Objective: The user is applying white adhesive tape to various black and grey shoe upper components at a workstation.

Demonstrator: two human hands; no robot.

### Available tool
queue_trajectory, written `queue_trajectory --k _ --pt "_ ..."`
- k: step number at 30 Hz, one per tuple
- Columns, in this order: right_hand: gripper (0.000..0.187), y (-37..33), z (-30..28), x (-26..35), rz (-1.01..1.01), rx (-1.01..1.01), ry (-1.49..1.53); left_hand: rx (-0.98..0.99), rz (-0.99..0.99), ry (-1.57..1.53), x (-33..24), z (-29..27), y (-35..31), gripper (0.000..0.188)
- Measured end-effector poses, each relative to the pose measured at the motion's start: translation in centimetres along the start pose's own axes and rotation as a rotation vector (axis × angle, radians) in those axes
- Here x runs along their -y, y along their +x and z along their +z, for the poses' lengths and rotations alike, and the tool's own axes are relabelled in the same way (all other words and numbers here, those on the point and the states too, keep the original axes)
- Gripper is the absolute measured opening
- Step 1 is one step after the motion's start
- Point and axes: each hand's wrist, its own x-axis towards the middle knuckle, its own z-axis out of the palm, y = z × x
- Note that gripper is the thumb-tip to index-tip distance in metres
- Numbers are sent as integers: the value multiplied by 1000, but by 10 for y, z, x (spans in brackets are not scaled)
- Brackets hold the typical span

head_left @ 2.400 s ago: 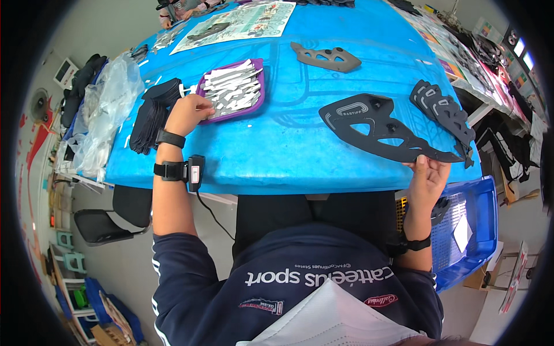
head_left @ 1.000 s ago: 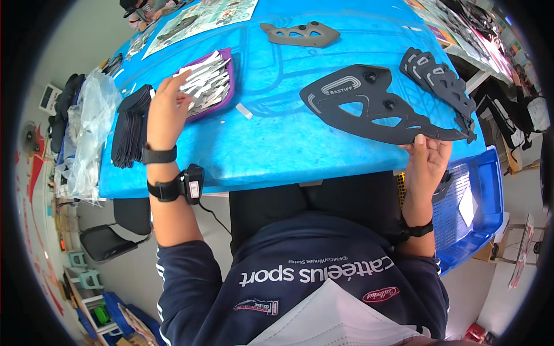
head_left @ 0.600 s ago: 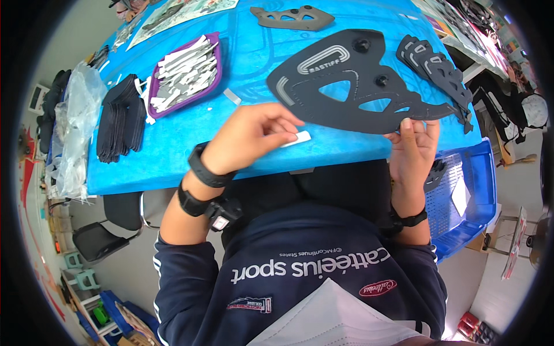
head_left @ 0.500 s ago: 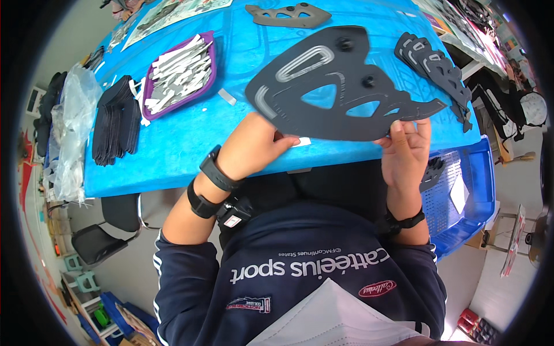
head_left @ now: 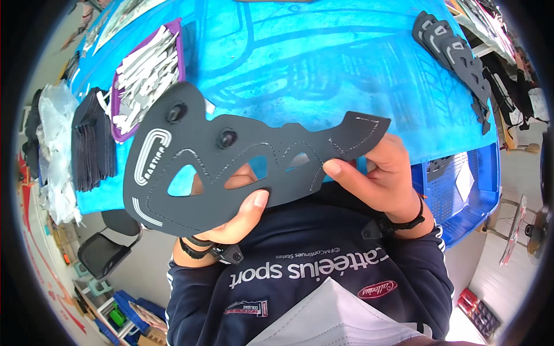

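**Dark panel (head_left: 216, 205) aloft, apparently mid-step**

Left hand (head_left: 239, 222) curled on its broad lower edge, thumb in front, fingers behind. Right hand (head_left: 375, 181) pinching near the narrow end. Panel over the near edge of the blue table (head_left: 346, 75). Black studs (head_left: 227, 138) already on; anything added behind is hidden. Half a second ago only the right hand gripped it; since then, broad end swung left. Beyond: white strips (head_left: 147, 69) heaped, plenty left; fanned panels (head_left: 453, 52), right.

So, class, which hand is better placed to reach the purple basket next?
Probably the left hand, gripping the dark panel nearer the purple basket; the right hand, farther off, holds the panel's narrow end.
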Motion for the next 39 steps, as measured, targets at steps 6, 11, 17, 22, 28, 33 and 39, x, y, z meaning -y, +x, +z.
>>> queue_trajectory --k 6,11,17,22,28,33,39 --pt "21 5 0 -16 -79 -4 -361 36 -287 0 11 8 -8 31" --pt "23 6 6 -21 -81 14 -421 -20 -150 34 31 21 -28 45" --pt "20 6 9 -19 -41 -9 -441 37 -80 88 37 20 -21 42" --pt "19 8 10 -20 -12 -5 -426 71 -8 150 36 15 -13 39" --pt "20 8 8 -20 -6 15 -457 113 99 229 38 11 -6 36" --pt "21 8 14 -20 -84 21 -544 143 50 403 26 11 -3 29" --pt "23 4 16 -20 -157 88 -704 230 -192 526 17 18 8 20"
